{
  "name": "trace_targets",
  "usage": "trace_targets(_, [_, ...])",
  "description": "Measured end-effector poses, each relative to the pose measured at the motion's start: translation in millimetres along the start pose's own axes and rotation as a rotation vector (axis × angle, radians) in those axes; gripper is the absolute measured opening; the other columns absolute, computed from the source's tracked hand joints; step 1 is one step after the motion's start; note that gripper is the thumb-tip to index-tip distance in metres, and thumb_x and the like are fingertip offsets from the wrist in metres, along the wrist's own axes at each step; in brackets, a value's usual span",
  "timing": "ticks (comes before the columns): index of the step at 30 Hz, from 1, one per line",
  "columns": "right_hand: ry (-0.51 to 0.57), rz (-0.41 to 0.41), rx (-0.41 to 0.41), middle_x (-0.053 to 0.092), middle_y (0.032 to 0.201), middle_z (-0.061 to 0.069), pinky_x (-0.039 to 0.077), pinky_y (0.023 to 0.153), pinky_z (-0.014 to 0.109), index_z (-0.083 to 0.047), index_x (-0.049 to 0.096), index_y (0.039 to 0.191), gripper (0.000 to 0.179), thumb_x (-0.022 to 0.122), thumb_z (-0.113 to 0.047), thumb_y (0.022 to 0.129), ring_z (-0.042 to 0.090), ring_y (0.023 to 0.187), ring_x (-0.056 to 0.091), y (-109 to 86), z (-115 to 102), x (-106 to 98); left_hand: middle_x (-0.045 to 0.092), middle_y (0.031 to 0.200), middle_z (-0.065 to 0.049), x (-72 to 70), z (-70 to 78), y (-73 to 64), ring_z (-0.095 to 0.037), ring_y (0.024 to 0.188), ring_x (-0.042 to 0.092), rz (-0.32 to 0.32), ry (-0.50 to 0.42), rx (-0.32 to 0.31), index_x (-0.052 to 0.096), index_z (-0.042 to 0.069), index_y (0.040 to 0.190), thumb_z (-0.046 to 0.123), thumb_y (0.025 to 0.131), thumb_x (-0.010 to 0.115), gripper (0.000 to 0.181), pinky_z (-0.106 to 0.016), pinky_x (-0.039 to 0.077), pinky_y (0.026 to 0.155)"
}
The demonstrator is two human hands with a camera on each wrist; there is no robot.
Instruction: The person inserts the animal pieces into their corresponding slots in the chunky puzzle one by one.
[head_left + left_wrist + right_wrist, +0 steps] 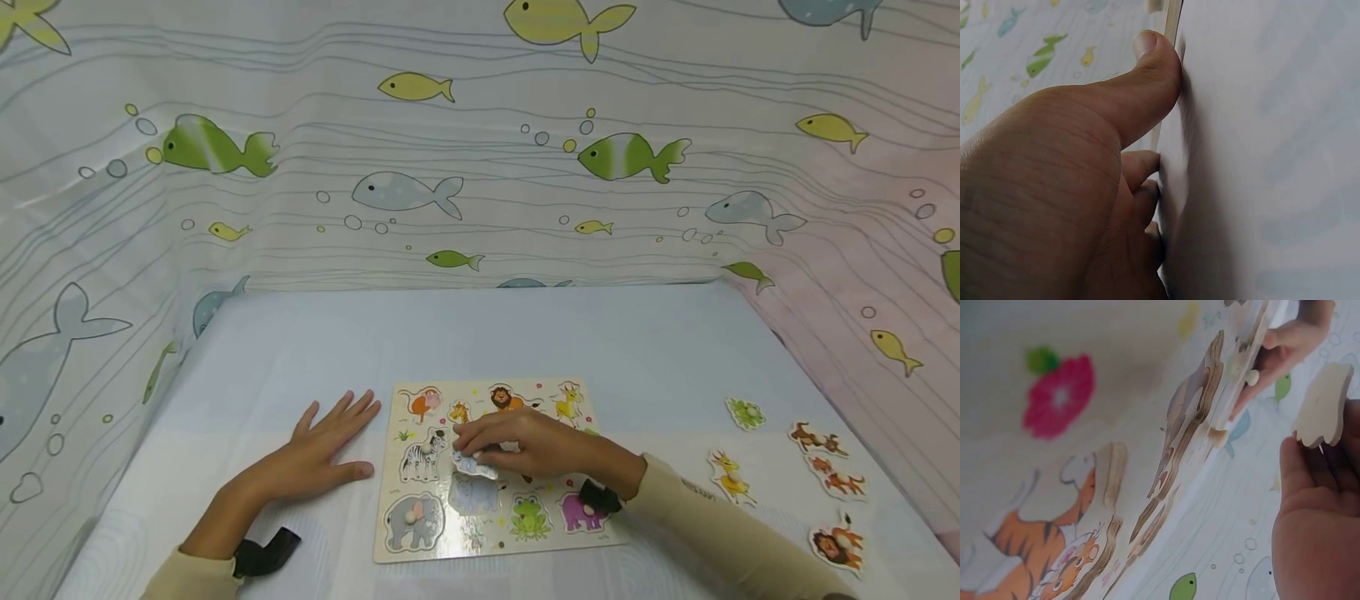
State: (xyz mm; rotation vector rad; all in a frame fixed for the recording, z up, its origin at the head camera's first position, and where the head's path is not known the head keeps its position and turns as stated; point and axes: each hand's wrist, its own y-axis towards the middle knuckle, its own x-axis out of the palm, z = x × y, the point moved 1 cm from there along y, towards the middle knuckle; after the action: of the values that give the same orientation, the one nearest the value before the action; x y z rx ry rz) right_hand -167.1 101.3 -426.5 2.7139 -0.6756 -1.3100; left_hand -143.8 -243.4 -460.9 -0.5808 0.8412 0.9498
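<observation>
My right hand point(532, 442) is over the middle of a wooden animal puzzle board point(461, 550). It pinches a pale blue-grey puzzle piece point(480, 469) between thumb and fingers. In the right wrist view the bare wooden underside of the puzzle piece point(1324, 403) shows, apart from the board. Just below it in the head view is a blue-grey animal picture point(472, 495) on the board. My left hand point(322, 458) rests palm down on the table, fingers spread, beside the board's left edge; its thumb points toward that edge.
Loose puzzle pieces lie to the right of the board: a green one point(746, 413), a yellow horned animal point(731, 479), a brown animal point(817, 439), a tiger point(836, 477) and a lion point(837, 547). A fish-print curtain point(480, 225) surrounds the table.
</observation>
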Motion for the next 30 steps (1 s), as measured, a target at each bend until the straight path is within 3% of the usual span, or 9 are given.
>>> trace_targets(8, [-0.002,-0.153,-0.036,0.065,0.137,0.003,0.045,0.107,0.019,-0.007,0.07,0.124,0.027,0.058,-0.014,0.101,0.016,0.138,0.052,0.3,4.4,5.2,0.024,0.166,-0.013,-0.9,2.1,-0.2,-0.044,0.154,0.01,-0.008,0.0,-0.007,0.033,0.016,0.157,0.055,0.087,0.069,0.088,-0.07,-0.007,0.117])
trace_targets(18, [0.006,-0.235,-0.101,0.068,0.13,0.002,0.045,0.103,0.014,-0.006,0.071,0.122,0.027,0.064,-0.013,0.097,0.013,0.134,0.055,7.2,7.7,6.7,0.023,0.166,-0.013,-4.7,5.1,-1.8,-0.044,0.154,0.01,-0.01,0.003,-0.012,0.033,0.015,0.157,0.054,0.087,0.069,0.088,-0.069,-0.007,0.118])
trace_targets(30, [-0.008,-0.318,-0.03,0.068,0.13,-0.001,0.044,0.1,0.008,-0.009,0.072,0.121,0.027,0.067,-0.016,0.095,0.006,0.133,0.054,15.4,7.9,14.4,0.024,0.166,-0.012,-3.7,3.3,-0.5,-0.044,0.154,0.01,-0.011,0.001,-0.007,0.033,0.016,0.157,0.055,0.087,0.068,0.088,-0.069,-0.007,0.118])
